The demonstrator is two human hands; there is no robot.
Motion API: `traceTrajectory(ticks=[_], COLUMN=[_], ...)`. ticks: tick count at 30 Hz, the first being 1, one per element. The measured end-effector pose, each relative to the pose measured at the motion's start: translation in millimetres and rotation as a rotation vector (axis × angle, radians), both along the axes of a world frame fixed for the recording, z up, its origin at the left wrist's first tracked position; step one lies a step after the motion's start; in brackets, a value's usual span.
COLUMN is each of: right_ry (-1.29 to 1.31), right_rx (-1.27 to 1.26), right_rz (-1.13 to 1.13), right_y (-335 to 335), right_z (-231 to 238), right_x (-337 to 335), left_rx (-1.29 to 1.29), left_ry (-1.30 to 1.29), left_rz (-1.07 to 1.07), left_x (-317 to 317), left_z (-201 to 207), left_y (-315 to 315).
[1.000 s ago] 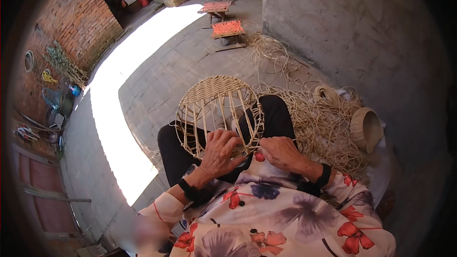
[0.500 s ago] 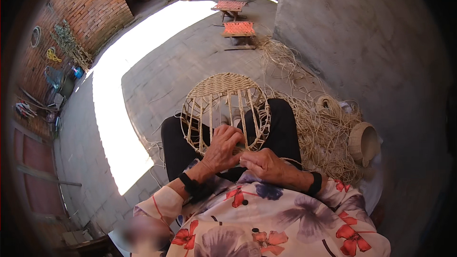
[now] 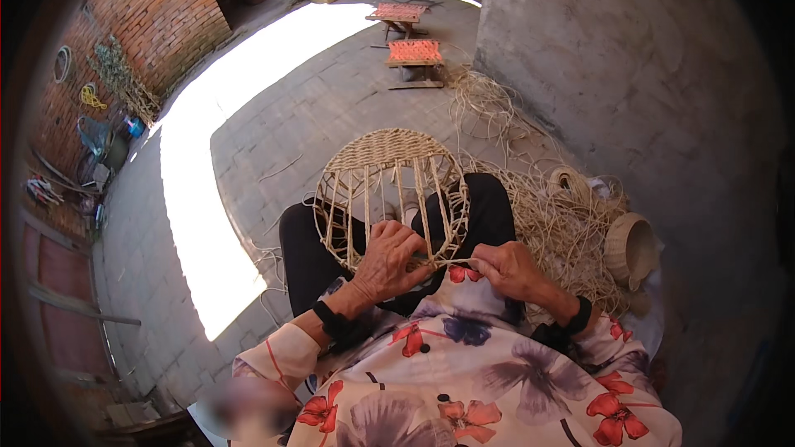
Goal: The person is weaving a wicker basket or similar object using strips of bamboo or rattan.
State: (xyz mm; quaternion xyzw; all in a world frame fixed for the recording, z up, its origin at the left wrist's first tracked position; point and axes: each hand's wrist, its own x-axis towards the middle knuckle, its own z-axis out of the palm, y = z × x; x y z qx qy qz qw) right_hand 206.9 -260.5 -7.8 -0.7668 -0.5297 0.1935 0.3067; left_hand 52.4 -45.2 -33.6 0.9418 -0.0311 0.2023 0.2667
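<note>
A round, partly woven basket frame (image 3: 389,151) rests on my knees, its far part closely woven and its near part showing bare strands. My left hand (image 3: 389,259) grips the frame's near edge, fingers curled over the rim. Just to the right, my right hand (image 3: 508,269) pinches a pale straw cord (image 3: 454,262), which runs taut from the rim to my fingers. The left fingertips are partly hidden behind the hand and rim.
A heap of loose straw cord (image 3: 546,240) lies on the floor to my right, with a small round basket (image 3: 632,250) beside it. Two low stools with red woven seats (image 3: 415,51) stand ahead. A grey wall (image 3: 629,74) rises on the right; a brick wall (image 3: 157,16) stands left.
My right hand has moved to the right, away from my left hand, drawing the cord out straight. My left hand and the basket frame have stayed nearly in place.
</note>
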Motion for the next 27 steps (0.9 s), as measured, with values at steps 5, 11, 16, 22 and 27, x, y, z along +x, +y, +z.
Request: traceTrajectory(ticks=[5,11,16,22,27], right_ry=[-0.05,-0.164,-0.13,-0.134,-0.03], right_rx=[-0.001,0.163,0.221,0.293,0.276], right_rz=[-0.06,-0.073,0.251,0.285,0.263], right_y=[4,38,77,91,90], right_z=[-2,8,24,4,0], right_x=[3,5,-4,7,6], left_rx=[0.002,-0.032,-0.052,-0.256,-0.309], left_ry=[0.005,-0.007,-0.037,-0.019,0.027], left_rz=[0.001,-0.021,-0.034,-0.004,0.002], left_x=[1,5,5,1,-2], left_z=[-3,-9,-8,-6,-5], left_y=[-1,-3,0,-1,2])
